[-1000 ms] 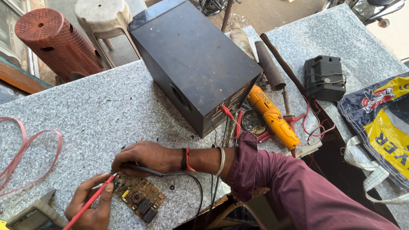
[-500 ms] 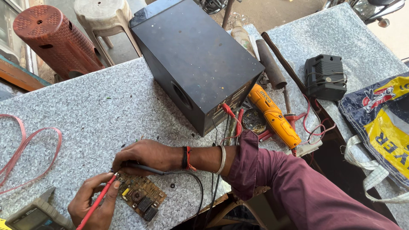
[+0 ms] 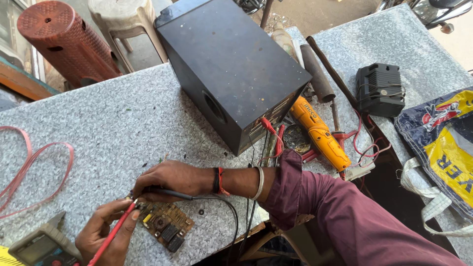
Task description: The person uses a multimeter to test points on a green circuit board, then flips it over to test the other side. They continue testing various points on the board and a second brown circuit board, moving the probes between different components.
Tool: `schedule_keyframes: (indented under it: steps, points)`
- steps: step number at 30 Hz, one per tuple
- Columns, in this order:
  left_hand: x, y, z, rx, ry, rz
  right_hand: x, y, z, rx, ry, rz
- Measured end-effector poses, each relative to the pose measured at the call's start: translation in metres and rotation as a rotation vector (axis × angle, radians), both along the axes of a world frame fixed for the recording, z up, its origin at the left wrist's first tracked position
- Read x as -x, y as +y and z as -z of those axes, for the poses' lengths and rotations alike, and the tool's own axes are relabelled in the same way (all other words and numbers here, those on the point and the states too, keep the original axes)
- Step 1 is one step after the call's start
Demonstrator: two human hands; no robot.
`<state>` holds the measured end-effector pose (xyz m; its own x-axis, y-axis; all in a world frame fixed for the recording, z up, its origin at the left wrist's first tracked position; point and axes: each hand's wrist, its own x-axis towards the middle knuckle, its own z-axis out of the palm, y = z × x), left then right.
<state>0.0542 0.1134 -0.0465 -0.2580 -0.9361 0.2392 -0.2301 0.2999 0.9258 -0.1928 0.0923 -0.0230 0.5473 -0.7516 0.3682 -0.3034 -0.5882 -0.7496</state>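
Low in the frame, left of centre, I see my right hand (image 3: pixel 170 178) curled down over the top edge of a small brown circuit board (image 3: pixel 165 226), its fingers clenched around a black probe (image 3: pixel 167 193) whose thin black lead (image 3: pixel 224 209) loops off toward the lower middle of the picture. My left hand (image 3: pixel 106 236), at the bottom left, pinches a slim red probe (image 3: pixel 112 235) that slants up to the board's near corner — both tips meet the board at its upper left end. The board lies flat on the speckled grey stone counter (image 3: pixel 123 123), studded with dark blocky parts. At the bottom left corner sits a grey meter (image 3: pixel 42 246) with a flat screen, just beside my left hand. A loop of pink flat strap (image 3: pixel 34 172) rests on the stone at the left edge. Above the hands, in the upper middle, stands a big matte black box (image 3: pixel 231 69) with a round port in its side and red wires at its lower corner. To its right lies a yellow power tool (image 3: pixel 320 133) of smooth plastic, then a dark cylindrical bar (image 3: pixel 318 74) and a black ribbed battery charger (image 3: pixel 379 88). A glossy blue and yellow bag (image 3: pixel 443 143) fills the right edge — and a perforated red-brown stool (image 3: pixel 64 39) lies tipped at the upper left.
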Motion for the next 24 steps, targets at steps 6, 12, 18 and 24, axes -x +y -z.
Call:
schedule_keyframes:
  steps: [6,12,18,24]
  points:
    - [0.006,0.001,-0.010,0.024,-0.040,-0.010,0.002,0.000,-0.002,-0.030,0.010,0.004]
    - [0.014,0.002,-0.020,0.088,-0.162,-0.048,0.003,0.000,-0.006,-0.008,0.014,0.005]
    - [0.017,0.002,-0.027,0.120,-0.170,-0.045,0.003,0.000,-0.011,-0.025,0.007,0.006]
    - [0.021,0.002,-0.030,0.133,-0.156,-0.041,0.004,0.000,-0.013,-0.023,0.010,0.015]
